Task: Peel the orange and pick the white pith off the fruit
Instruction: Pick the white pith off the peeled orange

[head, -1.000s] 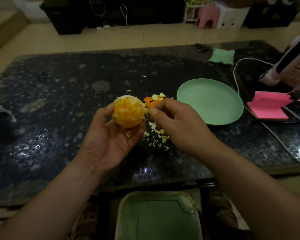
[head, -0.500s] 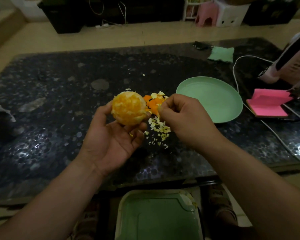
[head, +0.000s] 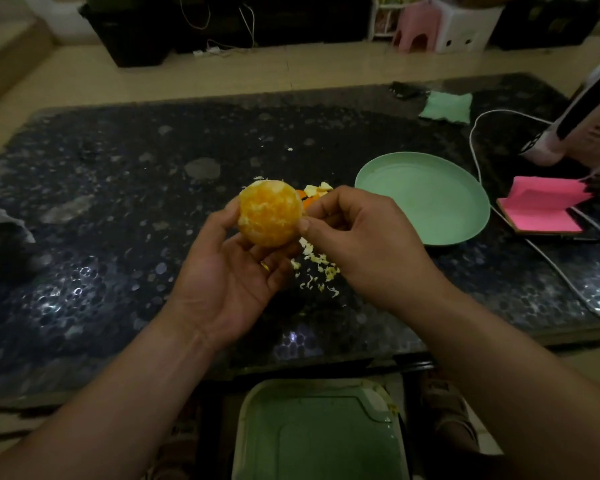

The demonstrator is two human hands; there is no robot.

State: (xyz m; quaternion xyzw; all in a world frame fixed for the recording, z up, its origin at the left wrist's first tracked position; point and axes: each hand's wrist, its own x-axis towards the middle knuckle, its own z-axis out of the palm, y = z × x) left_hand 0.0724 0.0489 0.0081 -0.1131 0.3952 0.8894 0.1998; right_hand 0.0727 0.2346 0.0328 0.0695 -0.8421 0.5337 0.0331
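A peeled orange with patches of white pith is cradled in my left hand, fingers curled around its underside, above the dark speckled table. My right hand sits at the fruit's right side, thumb and fingertips pinched together against its edge; whether a bit of pith lies between them is hidden. Orange peel pieces lie on the table behind my hands. Small white pith scraps are scattered under my right hand.
A mint-green plate lies to the right. Past it are a pink sticky-note pad, a white cable and a pink appliance. A green bin stands below the table's near edge. A green cloth lies at the far right.
My right hand went from the orange to the scrap pile and has come back to the fruit's right edge. My left hand has turned the orange slightly.
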